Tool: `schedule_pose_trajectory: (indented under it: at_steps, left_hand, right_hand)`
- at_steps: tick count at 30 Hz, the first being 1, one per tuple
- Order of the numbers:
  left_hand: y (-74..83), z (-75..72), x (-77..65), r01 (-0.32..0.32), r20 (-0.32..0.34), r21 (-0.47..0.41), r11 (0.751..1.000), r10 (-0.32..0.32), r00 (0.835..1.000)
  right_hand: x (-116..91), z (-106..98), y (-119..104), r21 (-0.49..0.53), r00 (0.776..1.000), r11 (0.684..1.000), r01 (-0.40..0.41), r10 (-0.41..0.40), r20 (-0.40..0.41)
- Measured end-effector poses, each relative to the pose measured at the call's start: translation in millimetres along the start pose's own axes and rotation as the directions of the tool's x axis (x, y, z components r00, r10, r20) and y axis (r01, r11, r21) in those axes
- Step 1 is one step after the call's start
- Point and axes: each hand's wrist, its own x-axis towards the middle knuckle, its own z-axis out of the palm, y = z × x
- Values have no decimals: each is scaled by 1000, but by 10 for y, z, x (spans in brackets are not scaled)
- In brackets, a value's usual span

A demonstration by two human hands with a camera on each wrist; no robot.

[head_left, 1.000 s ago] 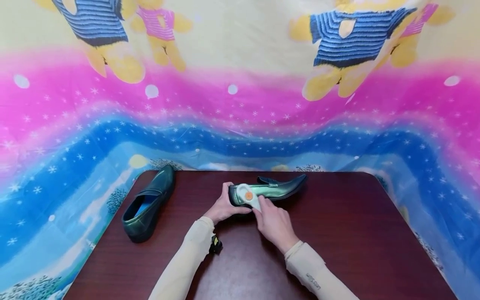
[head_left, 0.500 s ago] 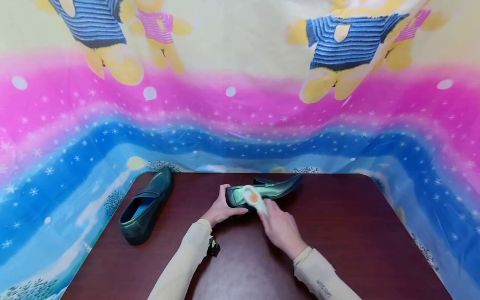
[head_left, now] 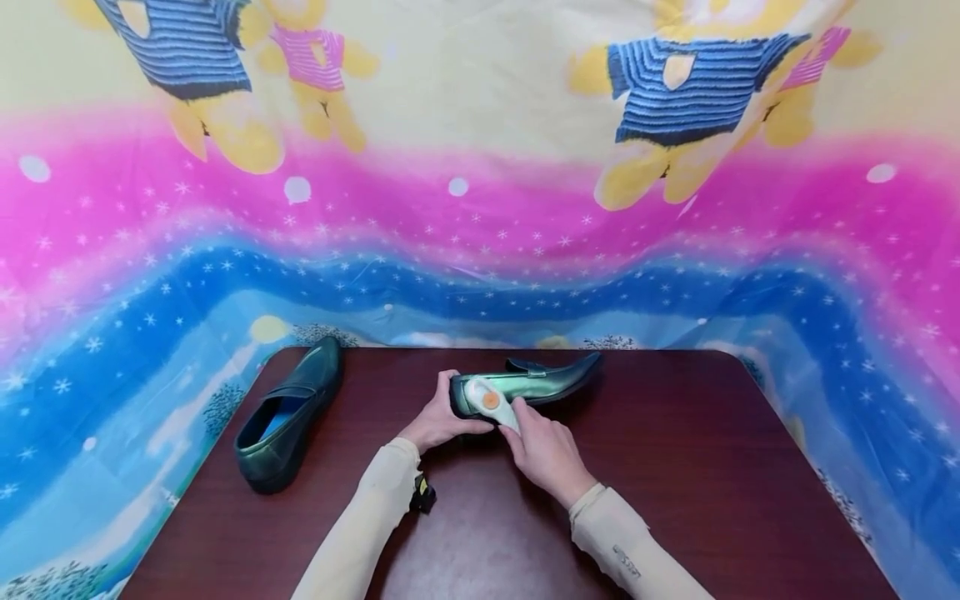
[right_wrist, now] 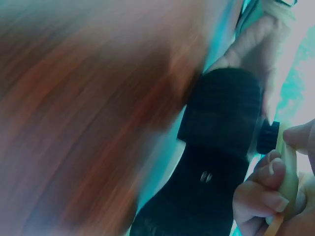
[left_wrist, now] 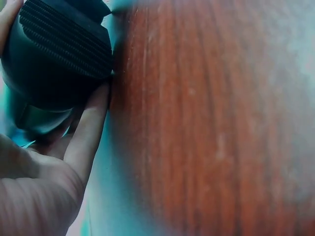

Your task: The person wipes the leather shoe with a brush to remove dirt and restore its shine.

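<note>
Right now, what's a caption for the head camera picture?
Left hand grips a green shoe; right hand holds a brush against it.

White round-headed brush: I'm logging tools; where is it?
Below centre in the head view, the brush is in the right hand, beside the dark green leather loafer the left hand grips.

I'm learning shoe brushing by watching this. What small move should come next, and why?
Perhaps a short stroke of the brush along the side of the shoe toward the toe: the right hand holds the brush at that side, near the heel, while the left hand grips the heel end, leaving the side toward the toe uncovered.
</note>
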Motion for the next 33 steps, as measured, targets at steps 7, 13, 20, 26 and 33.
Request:
schedule_pose_trajectory:
  at_steps: [7,13,20,26,33]
  left_hand:
    - [27,-11,15,11,17,-34,999,-10,1000]
    - [46,-3,14,8,4,-22,1000,-8,1000]
    - [19,15,-18,4,-9,-7,1000,-4,1000]
    - [25,15,-6,-56,-39,29,998,58,998]
    - [-10,8,-24,-34,-23,36,999,34,999]
  right_hand:
    - [-95,-135,330,-51,990,995,-83,76,-116]
    - [-181,-275,546,-50,977,988,-145,135,-162]
    - [-157,-176,364,42,981,995,-92,98,-165]
    - [62,-34,-43,24,995,999,45,-43,-85]
    - [165,86,-235,-59,995,997,51,-56,-83]
